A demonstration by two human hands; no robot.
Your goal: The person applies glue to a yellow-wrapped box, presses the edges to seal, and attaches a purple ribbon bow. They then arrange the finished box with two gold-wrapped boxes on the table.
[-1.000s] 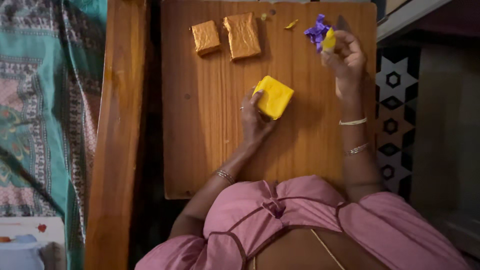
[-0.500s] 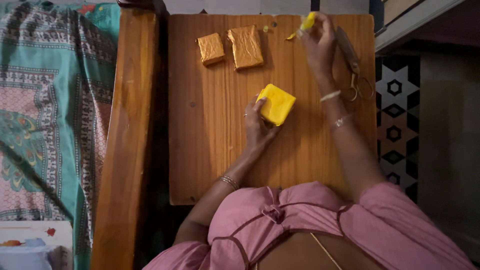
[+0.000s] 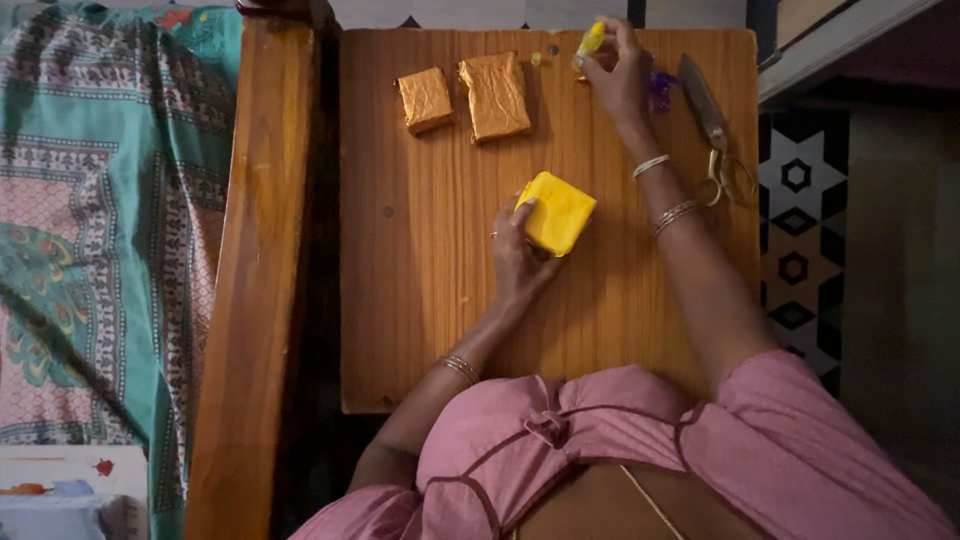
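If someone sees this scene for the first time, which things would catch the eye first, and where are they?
The bright yellow packet in the middle of the wooden table stands out, with the left hand resting on it. At the far edge, the right hand holds a small yellow tube. Two gold-wrapped packets lie to the left of it, and scissors lie at the right edge.

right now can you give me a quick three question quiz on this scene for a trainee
1. True or false: the left hand rests on the yellow wrapped block.
2. What does the right hand hold? A) metal scissors B) small yellow tube C) gold packet
3. How many gold foil-wrapped packets lie at the far end of the wooden board?

Key
1. True.
2. B, the small yellow tube; the metal scissors lie untouched on the board, right of that hand.
3. Two.
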